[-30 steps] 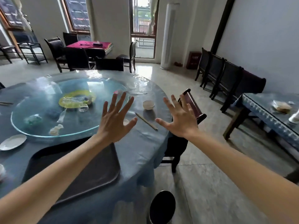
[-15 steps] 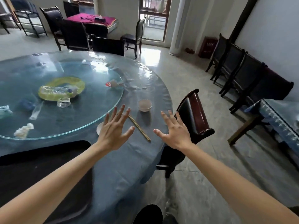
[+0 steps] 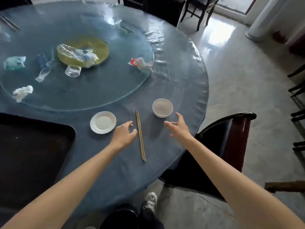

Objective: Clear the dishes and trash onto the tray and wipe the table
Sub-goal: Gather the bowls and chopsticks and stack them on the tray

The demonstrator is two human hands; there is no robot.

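A round table [image 3: 178,83] under a blue cloth carries a glass turntable [image 3: 102,90]. Near the front edge lie a white saucer [image 3: 103,122], a pair of chopsticks [image 3: 140,136] and a small white bowl [image 3: 162,107]. My left hand [image 3: 124,134] hovers between saucer and chopsticks, fingers loosely curled, holding nothing. My right hand [image 3: 179,127] reaches just below the bowl, fingers spread, empty. A black tray [image 3: 38,146] sits at the left. On the turntable lie a crushed plastic bottle [image 3: 74,53], a clear cup [image 3: 72,71], a crumpled tissue [image 3: 22,92] and wrappers [image 3: 140,62].
A dark red chair [image 3: 231,138] stands pushed against the table's right edge. A black round bin [image 3: 120,217] and my shoe [image 3: 150,200] are on the floor below. More chairs stand behind the table and along the right wall. Another pair of chopsticks [image 3: 9,23] lies far left.
My view has tilted down onto the table. Both hands have dropped from raised and spread to low over the cloth, the left beside the chopsticks, the right near the bowl.
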